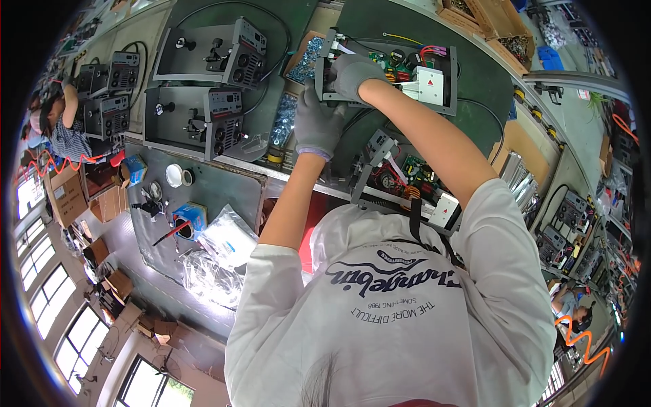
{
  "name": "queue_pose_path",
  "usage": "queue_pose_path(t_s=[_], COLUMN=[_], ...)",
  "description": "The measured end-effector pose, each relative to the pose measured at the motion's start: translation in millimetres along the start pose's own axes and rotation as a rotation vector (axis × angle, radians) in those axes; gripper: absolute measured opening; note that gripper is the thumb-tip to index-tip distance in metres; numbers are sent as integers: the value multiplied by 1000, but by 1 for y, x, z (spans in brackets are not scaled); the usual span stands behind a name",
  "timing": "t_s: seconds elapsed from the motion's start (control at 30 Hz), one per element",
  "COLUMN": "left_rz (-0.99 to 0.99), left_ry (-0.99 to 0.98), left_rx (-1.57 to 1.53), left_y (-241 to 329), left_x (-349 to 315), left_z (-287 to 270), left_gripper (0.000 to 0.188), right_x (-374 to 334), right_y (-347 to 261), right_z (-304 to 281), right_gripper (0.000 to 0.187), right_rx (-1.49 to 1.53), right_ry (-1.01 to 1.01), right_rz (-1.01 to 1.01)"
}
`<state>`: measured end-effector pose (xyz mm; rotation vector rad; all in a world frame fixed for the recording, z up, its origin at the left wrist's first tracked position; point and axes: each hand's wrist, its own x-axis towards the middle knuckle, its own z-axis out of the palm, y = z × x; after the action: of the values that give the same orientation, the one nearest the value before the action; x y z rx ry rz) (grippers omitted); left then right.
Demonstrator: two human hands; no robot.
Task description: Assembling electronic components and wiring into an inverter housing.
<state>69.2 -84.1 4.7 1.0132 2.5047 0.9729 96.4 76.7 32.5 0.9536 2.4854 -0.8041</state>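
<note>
Case (454, 80), grey metal, opened: sitting under the right hand (357, 76) and extending rightward from the grip. Right hand, gloved, is curling over the case's left end; whether its fingers are pinching anything, cannot tell. Left hand (319, 127), gloved, is reaching up just below, fingers loosely extended; contact with the case is not showing clearly. Handling, by judgement: metal shell probably weighing heavily, feeling stiff and somewhat slippery; circuit boards (400, 68) inside looking fragile, outer walls thus offering the better hold. White plate (430, 86) is standing right of the grip. Screws (282, 121) are lying left of the left hand. Second opened case (378, 147) is sitting nearer the person.
</note>
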Motion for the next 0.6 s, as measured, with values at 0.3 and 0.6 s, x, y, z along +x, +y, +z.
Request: queue_pose_path(t_s=[0.3,0.6], left_rz=[-10,-24], left_ry=[27,5], left_rx=[21,19], left_y=[0,1], left_x=[-1,0], left_z=[5,4], left_gripper=[94,95], right_x=[5,10], right_y=[9,14], right_z=[14,18], right_gripper=[33,32], right_rx=[96,128], right_ry=[16,-32], right_rz=[-4,-71])
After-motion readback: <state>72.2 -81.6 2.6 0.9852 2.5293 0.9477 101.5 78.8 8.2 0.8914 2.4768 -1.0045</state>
